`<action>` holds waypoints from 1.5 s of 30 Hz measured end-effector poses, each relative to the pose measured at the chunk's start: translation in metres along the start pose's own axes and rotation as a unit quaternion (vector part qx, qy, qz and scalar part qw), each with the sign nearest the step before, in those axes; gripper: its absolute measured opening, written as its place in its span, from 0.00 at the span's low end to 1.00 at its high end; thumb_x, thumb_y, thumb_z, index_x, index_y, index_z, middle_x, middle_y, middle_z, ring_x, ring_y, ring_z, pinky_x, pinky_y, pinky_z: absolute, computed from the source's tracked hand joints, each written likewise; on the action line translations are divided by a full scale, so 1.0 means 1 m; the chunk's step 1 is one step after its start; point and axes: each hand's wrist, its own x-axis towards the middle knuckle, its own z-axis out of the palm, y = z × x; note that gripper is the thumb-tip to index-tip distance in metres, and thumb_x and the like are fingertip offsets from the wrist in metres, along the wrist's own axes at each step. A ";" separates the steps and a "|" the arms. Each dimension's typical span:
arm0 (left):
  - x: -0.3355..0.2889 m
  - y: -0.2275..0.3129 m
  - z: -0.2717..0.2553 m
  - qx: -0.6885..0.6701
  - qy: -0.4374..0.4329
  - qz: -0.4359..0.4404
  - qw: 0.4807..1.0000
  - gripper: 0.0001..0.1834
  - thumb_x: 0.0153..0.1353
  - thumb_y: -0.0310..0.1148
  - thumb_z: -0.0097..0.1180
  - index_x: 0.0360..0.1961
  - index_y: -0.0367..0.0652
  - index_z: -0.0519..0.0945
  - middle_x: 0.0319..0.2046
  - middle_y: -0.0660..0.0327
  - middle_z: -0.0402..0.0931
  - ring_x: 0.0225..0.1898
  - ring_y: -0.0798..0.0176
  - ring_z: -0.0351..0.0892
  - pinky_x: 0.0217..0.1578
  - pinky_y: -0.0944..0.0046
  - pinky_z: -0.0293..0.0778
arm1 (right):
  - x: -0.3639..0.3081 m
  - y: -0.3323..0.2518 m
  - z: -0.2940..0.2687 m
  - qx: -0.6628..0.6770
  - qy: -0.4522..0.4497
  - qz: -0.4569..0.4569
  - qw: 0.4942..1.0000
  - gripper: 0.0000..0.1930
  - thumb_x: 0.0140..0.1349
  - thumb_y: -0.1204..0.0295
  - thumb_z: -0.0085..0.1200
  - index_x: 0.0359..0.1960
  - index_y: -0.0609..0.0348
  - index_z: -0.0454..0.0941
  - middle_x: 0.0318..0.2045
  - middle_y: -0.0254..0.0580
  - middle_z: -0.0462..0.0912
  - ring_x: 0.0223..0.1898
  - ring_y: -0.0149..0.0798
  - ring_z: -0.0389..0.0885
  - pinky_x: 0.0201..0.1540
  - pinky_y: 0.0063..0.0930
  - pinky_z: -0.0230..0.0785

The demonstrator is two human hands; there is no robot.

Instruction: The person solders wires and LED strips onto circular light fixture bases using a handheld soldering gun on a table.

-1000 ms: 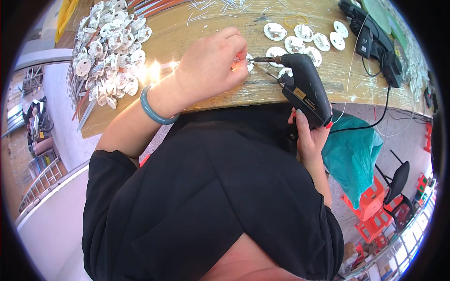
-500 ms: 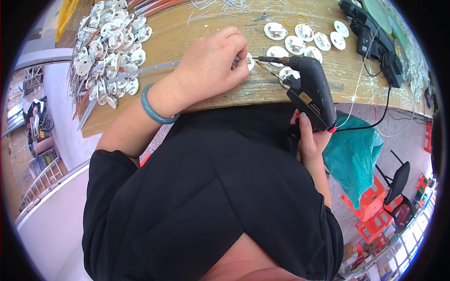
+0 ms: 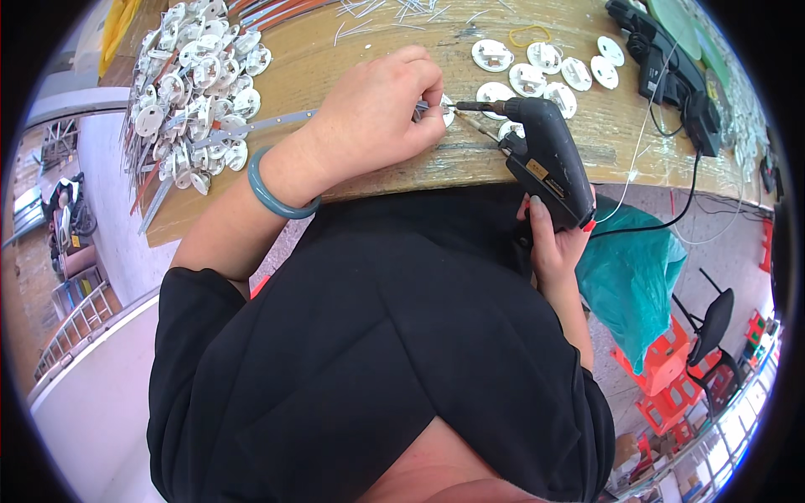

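A black soldering gun [image 3: 552, 155] is gripped by the handle in my right hand [image 3: 555, 245], over the table's front edge. Its tip points left and reaches a round white disc [image 3: 448, 116], mostly hidden by my left fingertips. My left hand [image 3: 376, 107], a blue-grey bangle [image 3: 277, 199] on its wrist, pinches the end of a narrow grey strip [image 3: 281, 121] beside that disc. From under the hand the strip runs left towards a heap of white disc parts [image 3: 205, 75]. Whether the tip touches the strip is too small to tell.
Several white discs with small fittings [image 3: 528, 80] lie right of the gun's tip. A second black gun-shaped tool [image 3: 658, 63] lies at the far right, with cords. White wire pieces [image 3: 402, 10] and a yellow rubber band [image 3: 530, 35] lie further back. A teal bag [image 3: 633, 268] hangs beside the table.
The soldering gun and my right hand have shifted slightly to the left. My left hand stays almost in place, still pinching the strip.
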 end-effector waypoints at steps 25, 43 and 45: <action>0.002 -0.001 -0.001 0.000 -0.009 0.003 1.000 0.07 0.53 0.29 0.56 0.27 0.37 0.73 0.29 0.56 0.72 0.28 0.56 0.76 0.30 0.60 0.73 | 0.018 -0.014 -0.013 0.072 0.068 -0.018 0.995 0.20 0.64 0.78 0.51 0.57 0.73 0.67 0.41 0.54 0.81 0.30 0.33 0.80 0.35 0.24 0.73; 0.001 0.002 -0.003 0.002 -0.025 -0.003 1.000 0.09 0.54 0.32 0.57 0.32 0.38 0.74 0.33 0.56 0.73 0.33 0.54 0.77 0.34 0.58 0.73 | 0.050 -0.012 -0.022 0.129 0.078 -0.061 0.987 0.18 0.66 0.76 0.49 0.55 0.72 0.67 0.42 0.59 0.81 0.30 0.36 0.79 0.34 0.26 0.73; 0.000 0.003 -0.004 0.005 -0.012 0.010 1.000 0.12 0.55 0.33 0.59 0.36 0.39 0.74 0.35 0.55 0.73 0.35 0.52 0.77 0.36 0.56 0.74 | 0.051 -0.012 -0.023 0.129 0.084 -0.061 0.986 0.17 0.66 0.76 0.49 0.54 0.73 0.68 0.41 0.58 0.81 0.30 0.37 0.79 0.34 0.26 0.73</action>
